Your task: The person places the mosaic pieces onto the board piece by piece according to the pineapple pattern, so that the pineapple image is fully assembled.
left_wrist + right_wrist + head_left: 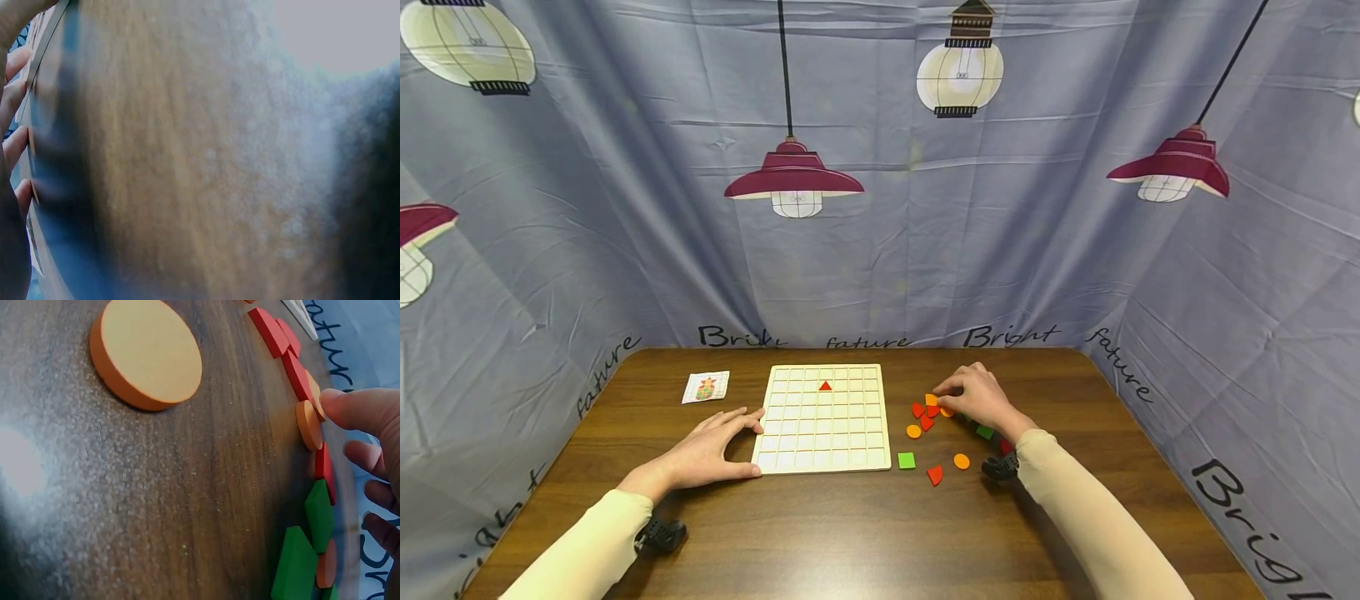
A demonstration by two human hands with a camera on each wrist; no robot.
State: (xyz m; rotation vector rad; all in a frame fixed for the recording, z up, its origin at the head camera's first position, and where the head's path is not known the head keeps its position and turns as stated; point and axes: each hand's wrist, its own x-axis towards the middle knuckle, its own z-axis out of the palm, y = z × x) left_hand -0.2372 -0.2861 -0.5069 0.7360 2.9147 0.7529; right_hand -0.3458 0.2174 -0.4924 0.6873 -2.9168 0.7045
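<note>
My left hand rests at the left side of a cream grid board, fingertips along its edge and thumb by its lower left corner. In the left wrist view its fingers touch the board's edge. A single red triangle lies in an upper cell. Right of the board, my right hand pinches an orange square piece with thumb and index finger. The right wrist view shows the thumb against an orange piece; the index fingertip is hidden there.
Around my right hand lie several loose pieces: red ones, orange discs and green ones. A card with a coloured grid picture lies left of the board. Behind the wooden table hangs a printed curtain.
</note>
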